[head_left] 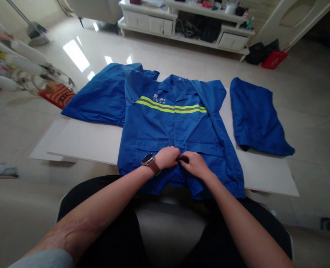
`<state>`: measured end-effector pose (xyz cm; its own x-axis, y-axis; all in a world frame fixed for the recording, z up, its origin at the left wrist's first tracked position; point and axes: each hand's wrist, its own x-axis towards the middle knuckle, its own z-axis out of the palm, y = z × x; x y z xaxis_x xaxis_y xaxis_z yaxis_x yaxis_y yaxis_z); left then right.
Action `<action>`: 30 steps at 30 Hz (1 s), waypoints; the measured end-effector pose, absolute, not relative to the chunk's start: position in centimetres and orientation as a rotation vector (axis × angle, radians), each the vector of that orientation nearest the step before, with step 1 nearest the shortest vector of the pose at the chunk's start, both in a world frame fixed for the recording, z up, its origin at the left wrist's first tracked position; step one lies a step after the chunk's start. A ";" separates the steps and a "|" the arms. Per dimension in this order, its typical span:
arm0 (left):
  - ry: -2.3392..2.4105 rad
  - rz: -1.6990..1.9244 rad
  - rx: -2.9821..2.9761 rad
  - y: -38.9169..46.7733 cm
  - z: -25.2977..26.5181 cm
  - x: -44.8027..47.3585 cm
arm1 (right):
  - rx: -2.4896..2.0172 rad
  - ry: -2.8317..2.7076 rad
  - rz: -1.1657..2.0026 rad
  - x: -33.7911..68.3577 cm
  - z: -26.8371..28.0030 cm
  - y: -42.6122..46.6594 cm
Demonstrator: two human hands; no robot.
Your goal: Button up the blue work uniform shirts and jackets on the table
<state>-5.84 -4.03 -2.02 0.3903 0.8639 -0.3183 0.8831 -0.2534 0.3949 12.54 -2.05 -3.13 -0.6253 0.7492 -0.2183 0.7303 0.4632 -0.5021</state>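
A blue work jacket point(150, 126) with a yellow and grey reflective stripe lies front up, its collar pointing away from me. My left hand point(167, 157), with a watch on the wrist, is closed on the jacket's front edge below the pockets. Beside it, my right hand point(195, 163) pinches the opposite front edge, fingertips almost touching the left hand's. Whether a button or snap is between the fingers is hidden. The lower hem hangs apart toward my lap.
The jacket lies on a white table point(92, 139). Folded blue cloth point(100, 96) lies at its left, another blue piece point(256, 115) at its right. A red bag point(57, 95) stands beyond the table's left end. A white cabinet point(150, 24) is across the floor.
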 end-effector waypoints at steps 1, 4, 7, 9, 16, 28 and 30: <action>1.498 -0.043 2.118 -4.0 -1.9 -5.9 | -1.333 -2.642 0.939 12.6 -3.2 -2.0; 1.506 -0.036 2.075 -3.9 -1.7 -6.1 | -1.306 -2.637 1.022 12.6 -3.3 -1.8; 1.514 -0.042 2.075 -3.9 -1.6 -6.1 | -1.309 -2.685 0.952 12.5 -3.3 -1.9; 1.512 -0.048 2.076 -3.9 -1.7 -6.0 | -1.333 -2.710 0.903 12.4 -3.3 -2.0; 1.503 -0.033 2.090 -4.0 -1.9 -5.9 | -1.466 -2.739 0.868 12.2 -3.7 -2.1; 1.499 -0.168 2.045 -4.6 -1.2 -5.1 | -1.449 -2.598 0.929 12.2 -2.9 -2.1; 1.448 -0.201 1.984 -4.6 -0.9 -4.9 | -1.405 -2.537 1.056 12.2 -2.8 -1.9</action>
<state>-4.92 -4.62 -0.93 0.3737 0.7907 -0.4850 0.8928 -0.1647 0.4193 12.21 -1.90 -2.77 -0.5844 0.7668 -0.2656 0.7288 0.3521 -0.5873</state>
